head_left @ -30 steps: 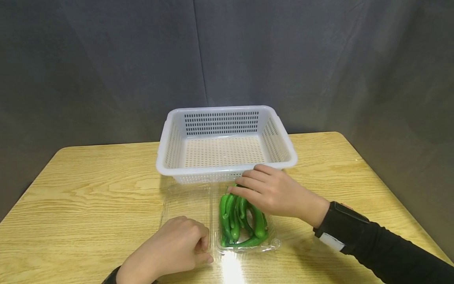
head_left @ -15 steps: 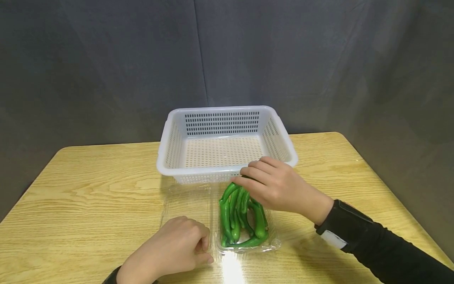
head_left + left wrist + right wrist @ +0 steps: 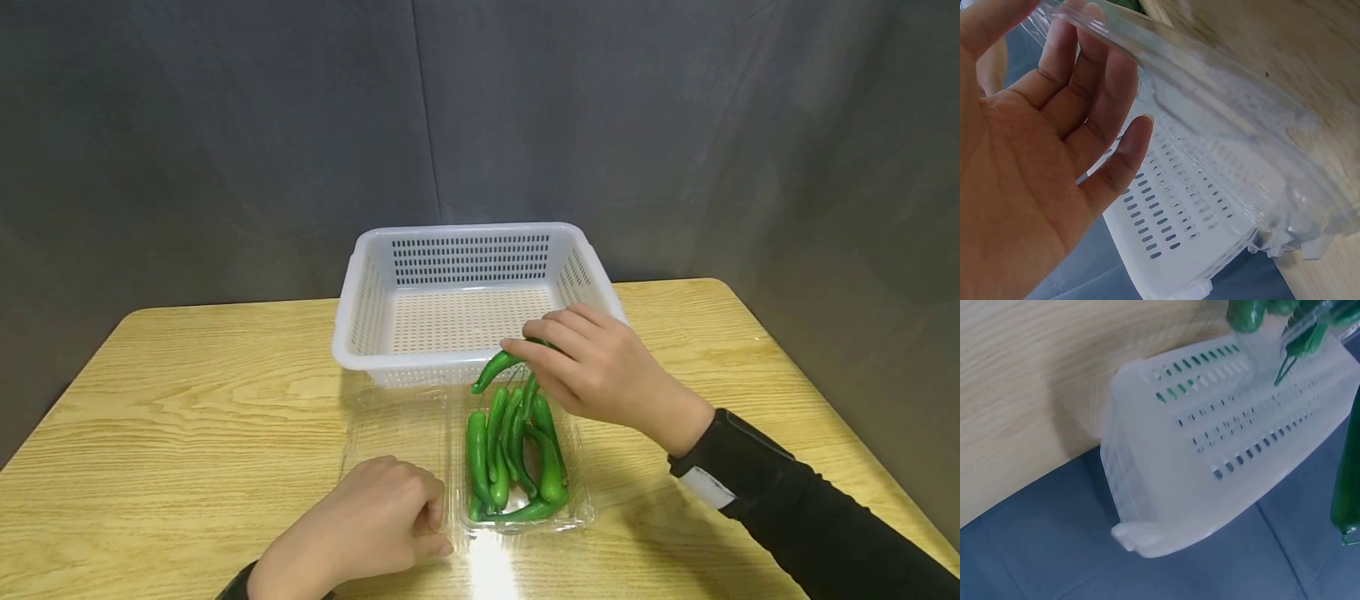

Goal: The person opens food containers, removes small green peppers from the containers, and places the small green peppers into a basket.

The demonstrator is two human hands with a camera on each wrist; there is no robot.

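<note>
One green pepper [image 3: 497, 368] in my right hand [image 3: 592, 358], pinched, long axis slanting down-left from fingers. White basket [image 3: 405, 362] just beyond, right hand nearer to it. Left hand [image 3: 375, 518] lower left, at clear clamshell [image 3: 397, 425]; whether it grips, I cannot tell. Other peppers [image 3: 517, 446] mostly lengthwise in clamshell's right half.
</note>
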